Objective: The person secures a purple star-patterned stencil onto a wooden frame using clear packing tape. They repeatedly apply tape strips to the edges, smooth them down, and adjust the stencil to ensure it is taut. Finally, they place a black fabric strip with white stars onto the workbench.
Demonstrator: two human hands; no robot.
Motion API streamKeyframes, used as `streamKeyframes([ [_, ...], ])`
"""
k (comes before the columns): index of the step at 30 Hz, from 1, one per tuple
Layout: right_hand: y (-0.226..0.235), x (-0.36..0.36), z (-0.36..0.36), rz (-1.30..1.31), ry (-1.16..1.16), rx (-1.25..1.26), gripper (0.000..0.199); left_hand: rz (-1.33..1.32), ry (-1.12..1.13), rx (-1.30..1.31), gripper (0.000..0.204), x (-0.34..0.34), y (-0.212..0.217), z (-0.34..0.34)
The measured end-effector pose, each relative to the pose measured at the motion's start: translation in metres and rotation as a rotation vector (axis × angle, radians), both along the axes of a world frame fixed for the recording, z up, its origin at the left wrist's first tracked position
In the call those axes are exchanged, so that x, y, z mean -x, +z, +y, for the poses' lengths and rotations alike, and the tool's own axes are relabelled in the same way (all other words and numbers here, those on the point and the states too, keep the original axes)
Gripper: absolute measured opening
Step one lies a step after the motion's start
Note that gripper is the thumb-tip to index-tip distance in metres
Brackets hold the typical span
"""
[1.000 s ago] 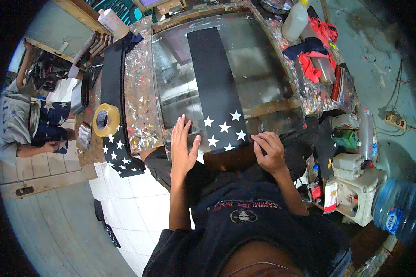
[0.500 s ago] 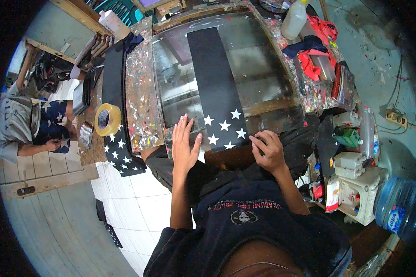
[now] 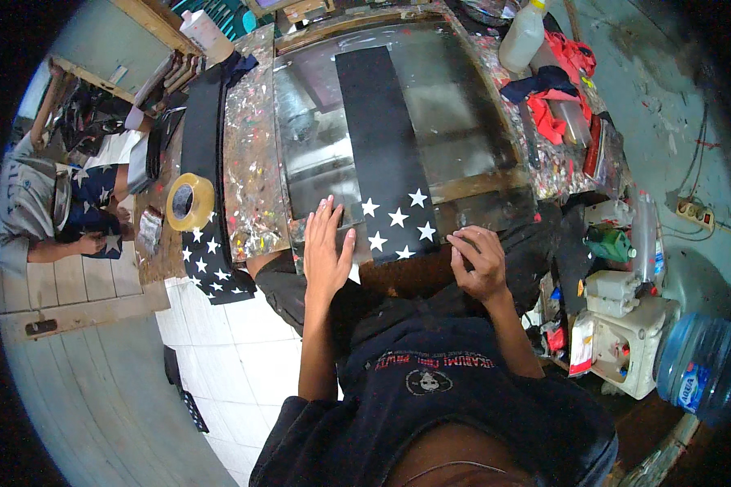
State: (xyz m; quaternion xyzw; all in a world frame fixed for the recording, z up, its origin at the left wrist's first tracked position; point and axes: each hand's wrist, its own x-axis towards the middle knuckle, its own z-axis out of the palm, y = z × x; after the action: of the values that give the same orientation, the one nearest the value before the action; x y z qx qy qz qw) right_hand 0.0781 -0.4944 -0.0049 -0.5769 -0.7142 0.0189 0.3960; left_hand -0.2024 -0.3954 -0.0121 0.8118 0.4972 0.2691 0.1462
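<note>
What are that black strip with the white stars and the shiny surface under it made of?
The black strip looks like matte cloth: it lies limp and flat, and its white stars seem printed. The surface beneath looks like glass or clear plastic, glossy with pale reflections. The left hand presses flat beside the strip.

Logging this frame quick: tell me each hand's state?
Left hand: open, flat beside the black starred strip.
Right hand: fingers curled at the strip's near edge; grip cannot be told.

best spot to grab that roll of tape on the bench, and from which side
Grip the tape roll by its outer rim, coming from above. It lies flat on the paint-spattered bench with its hole facing up, beside a black starred strip, so fingers can also hook into the open core.
</note>
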Motion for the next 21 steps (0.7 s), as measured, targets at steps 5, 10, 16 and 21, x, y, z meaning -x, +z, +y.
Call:
streamKeyframes([
  [5, 0.010, 0.044, 0.019, -0.094, 0.227, 0.018, 0.030, 0.003, 0.016, -0.006, 0.041, 0.002, -0.005, 0.000],
  [10, 0.011, 0.095, 0.035, -0.229, 0.354, 0.059, 0.038, -0.082, 0.035, -0.031, 0.039, 0.004, -0.012, 0.000],
  [16, 0.013, 0.100, 0.023, -0.192, 0.416, 0.163, 0.031, -0.252, 0.059, -0.026, 0.035, 0.005, -0.005, 0.000],
  [21, 0.018, 0.075, 0.007, 0.171, 0.253, 0.042, 0.013, -0.503, 0.184, -0.064, 0.028, 0.004, 0.023, -0.005],
])
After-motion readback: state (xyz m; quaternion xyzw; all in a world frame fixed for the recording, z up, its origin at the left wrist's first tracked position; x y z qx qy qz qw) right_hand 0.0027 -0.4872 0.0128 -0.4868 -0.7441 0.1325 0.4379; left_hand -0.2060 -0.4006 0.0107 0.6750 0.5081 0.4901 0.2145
